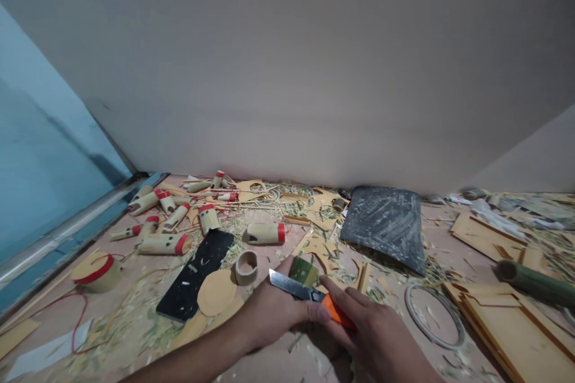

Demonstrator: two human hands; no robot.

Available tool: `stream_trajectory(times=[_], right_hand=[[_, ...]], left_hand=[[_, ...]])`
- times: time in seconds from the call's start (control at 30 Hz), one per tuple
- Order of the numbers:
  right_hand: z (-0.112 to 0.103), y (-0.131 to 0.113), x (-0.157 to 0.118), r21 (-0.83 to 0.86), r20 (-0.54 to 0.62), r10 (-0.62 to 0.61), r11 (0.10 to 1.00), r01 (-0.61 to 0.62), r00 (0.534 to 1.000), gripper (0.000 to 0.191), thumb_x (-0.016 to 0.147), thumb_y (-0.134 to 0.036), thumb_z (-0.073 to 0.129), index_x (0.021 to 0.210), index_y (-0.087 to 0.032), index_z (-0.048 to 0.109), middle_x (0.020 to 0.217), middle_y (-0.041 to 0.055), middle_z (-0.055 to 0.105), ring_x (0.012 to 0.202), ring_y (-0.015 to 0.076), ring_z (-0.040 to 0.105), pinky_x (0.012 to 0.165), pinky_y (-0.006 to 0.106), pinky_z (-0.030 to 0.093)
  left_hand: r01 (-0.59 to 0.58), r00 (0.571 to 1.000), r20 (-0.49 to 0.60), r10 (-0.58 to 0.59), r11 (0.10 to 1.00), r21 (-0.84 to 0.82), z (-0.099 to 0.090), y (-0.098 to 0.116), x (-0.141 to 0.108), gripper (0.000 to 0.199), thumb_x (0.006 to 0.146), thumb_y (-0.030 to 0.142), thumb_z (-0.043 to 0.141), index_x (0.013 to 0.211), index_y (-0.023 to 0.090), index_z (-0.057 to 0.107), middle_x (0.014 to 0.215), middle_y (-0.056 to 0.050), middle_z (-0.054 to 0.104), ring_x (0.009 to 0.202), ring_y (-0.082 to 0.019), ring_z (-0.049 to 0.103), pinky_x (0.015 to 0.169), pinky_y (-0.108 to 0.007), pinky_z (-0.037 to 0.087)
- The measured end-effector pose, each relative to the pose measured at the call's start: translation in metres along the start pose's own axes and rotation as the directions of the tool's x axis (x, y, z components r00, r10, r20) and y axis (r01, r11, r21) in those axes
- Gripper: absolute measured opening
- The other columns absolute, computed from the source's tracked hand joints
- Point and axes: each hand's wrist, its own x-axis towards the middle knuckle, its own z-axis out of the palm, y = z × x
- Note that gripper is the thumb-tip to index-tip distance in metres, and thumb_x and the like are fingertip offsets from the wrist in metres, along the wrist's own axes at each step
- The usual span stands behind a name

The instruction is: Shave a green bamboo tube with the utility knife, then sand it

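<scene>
The left hand [274,308] grips rounded green bamboo [304,271] — the right hand [380,326], an orange-handled steel knife [338,311]; red-banded cylinders [159,243] lie toward the pinkish surface's [435,230] back-left corner.

No readable text, label, brand, number or sign on anything in view.

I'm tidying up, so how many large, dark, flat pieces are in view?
2: a black slab left of the left hand, and a scuffed dark grey sheet beyond the right hand. Others may be hidden under shavings.
</scene>
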Motion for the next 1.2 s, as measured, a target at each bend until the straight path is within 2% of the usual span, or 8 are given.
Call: stream_trajectory(times=[0.2, 0.33, 0.53, 0.73, 0.83, 0.93, 1.03, 1.2], right_hand=[[-0.022, 0.002, 0.013, -0.144, -0.144, 0.203, 0.964, -0.224, 0.969, 0.053, 0.11, -0.042, 0.04, 0.152, -0.017, 0.06, 0.115, 0.0193, 0.083, 0.081, 0.0308, 0.083, 0.063, 0.033, 0.06], [-0.03, 0.003, 0.016, -0.077, -0.153, 0.14, 0.985, -0.153, 0.978, 0.054, 0.109, -0.044, 0.041, 0.15, -0.015, 0.06, 0.131, 0.0201, 0.078, 0.1, 0.0318, 0.082, 0.073, 0.033, 0.063], [-0.029, 0.01, 0.007, 0.068, -0.203, 0.098, 0.994, -0.086, 0.974, 0.053, 0.109, -0.051, 0.044, 0.144, -0.02, 0.066, 0.129, 0.0164, 0.079, 0.107, 0.0312, 0.08, 0.083, 0.035, 0.064], [-0.038, -0.001, 0.008, 0.17, 0.031, 0.043, 0.984, -0.047, 0.999, 0.046, 0.104, -0.048, 0.057, 0.141, -0.024, 0.07, 0.112, 0.0104, 0.082, 0.092, 0.0257, 0.08, 0.081, 0.029, 0.061], [-0.042, -0.01, 0.01, 0.207, 0.154, 0.02, 0.977, -0.052, 0.988, 0.043, 0.103, -0.046, 0.06, 0.139, -0.024, 0.07, 0.109, 0.0092, 0.082, 0.092, 0.0247, 0.078, 0.081, 0.028, 0.058], [-0.044, -0.016, 0.011, 0.256, 0.243, -0.034, 0.966, -0.03, 0.969, 0.034, 0.104, -0.049, 0.06, 0.12, -0.024, 0.076, 0.095, 0.0051, 0.08, 0.081, 0.0211, 0.073, 0.073, 0.024, 0.053], [-0.043, -0.017, 0.009, 0.28, 0.272, -0.067, 0.96, -0.012, 0.96, 0.038, 0.105, -0.055, 0.056, 0.103, -0.022, 0.075, 0.085, 0.0028, 0.077, 0.073, 0.0181, 0.068, 0.066, 0.023, 0.048], [-0.036, -0.016, 0.007, 0.205, 0.235, -0.053, 0.979, 0.003, 0.97, 0.039, 0.106, -0.051, 0.053, 0.11, -0.021, 0.077, 0.087, 0.0066, 0.079, 0.073, 0.0213, 0.074, 0.065, 0.025, 0.053]], left_hand=[[0.064, 0.994, -0.087, -0.063, 0.998, 0.013, 0.01, -0.007, -0.001, 0.053, 0.088, 0.063, 0.074, 0.115, 0.02, 0.061, 0.066, 0.006, 0.059, 0.053, -0.013, 0.051, 0.052, -0.025, 0.041], [0.11, 0.994, -0.002, -0.112, 0.982, -0.152, 0.005, -0.001, 0.001, 0.065, 0.078, 0.066, 0.083, 0.116, 0.019, 0.057, 0.071, 0.005, 0.061, 0.057, -0.013, 0.056, 0.057, -0.026, 0.046], [0.141, 0.988, 0.097, -0.124, 0.969, -0.201, -0.006, 0.005, 0.003, 0.074, 0.074, 0.058, 0.09, 0.124, 0.017, 0.055, 0.085, -0.003, 0.071, 0.07, -0.016, 0.063, 0.069, -0.028, 0.048], [0.081, 0.996, 0.047, -0.074, 0.981, -0.174, -0.004, 0.011, 0.002, 0.081, 0.06, 0.051, 0.1, 0.123, 0.02, 0.059, 0.115, -0.008, 0.072, 0.103, -0.025, 0.066, 0.087, -0.033, 0.051], [0.047, 0.995, 0.091, -0.028, 0.974, -0.222, -0.002, 0.015, 0.0, 0.075, 0.06, 0.047, 0.1, 0.117, 0.021, 0.059, 0.105, -0.004, 0.072, 0.099, -0.023, 0.065, 0.085, -0.032, 0.051], [0.084, 0.99, 0.124, -0.062, 0.978, -0.189, -0.002, 0.017, -0.004, 0.075, 0.055, 0.036, 0.102, 0.114, 0.022, 0.058, 0.099, -0.001, 0.07, 0.091, -0.02, 0.064, 0.078, -0.029, 0.049], [0.113, 0.982, 0.168, -0.081, 0.975, -0.194, -0.001, 0.021, -0.007, 0.075, 0.053, 0.033, 0.102, 0.112, 0.022, 0.058, 0.098, -0.001, 0.069, 0.09, -0.02, 0.063, 0.076, -0.027, 0.048], [0.06, 0.983, 0.184, -0.022, 0.977, -0.203, 0.002, 0.027, -0.009, 0.062, 0.063, 0.037, 0.097, 0.109, 0.02, 0.059, 0.1, -0.001, 0.069, 0.089, -0.018, 0.061, 0.074, -0.026, 0.047]])
